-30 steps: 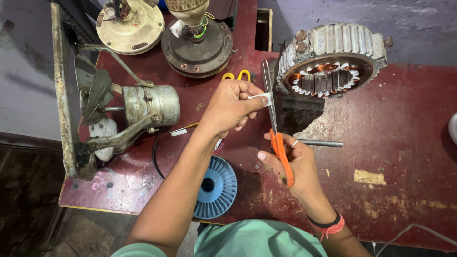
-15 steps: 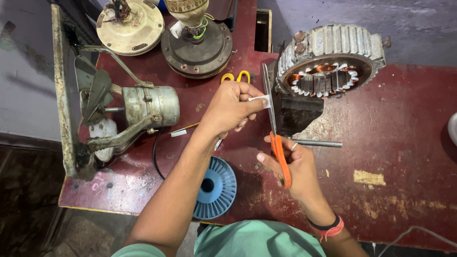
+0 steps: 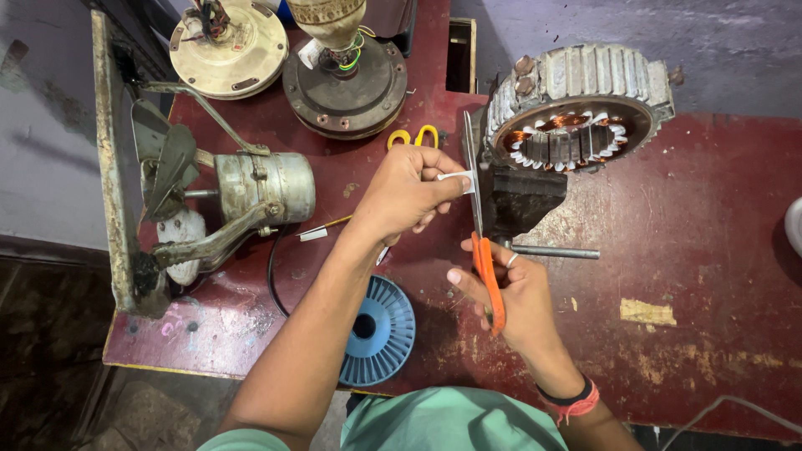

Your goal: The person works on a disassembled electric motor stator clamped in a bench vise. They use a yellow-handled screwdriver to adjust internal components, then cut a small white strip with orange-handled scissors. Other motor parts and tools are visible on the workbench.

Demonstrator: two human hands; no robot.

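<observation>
Pinching a small white paper strip [image 3: 458, 177] in clenched left hand [image 3: 407, 194] fingers, the person is cutting it with orange-handled scissors [image 3: 483, 250] that the right hand [image 3: 511, 294] is grasping, above the red table [image 3: 710, 250] near the motor stator [image 3: 576, 108]. Keeping the strip taut should be giving a straighter cut. The blade tips are blending into the dark vise [image 3: 518, 200].

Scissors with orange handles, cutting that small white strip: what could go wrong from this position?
1. The left hand pinches the white strip right at the blades of the scissors; its fingertips could get nicked.
2. The strip is short, so it may slip or cut crooked.
3. The blades point toward the stator with copper windings; a slip of the right hand might scrape them.
</observation>
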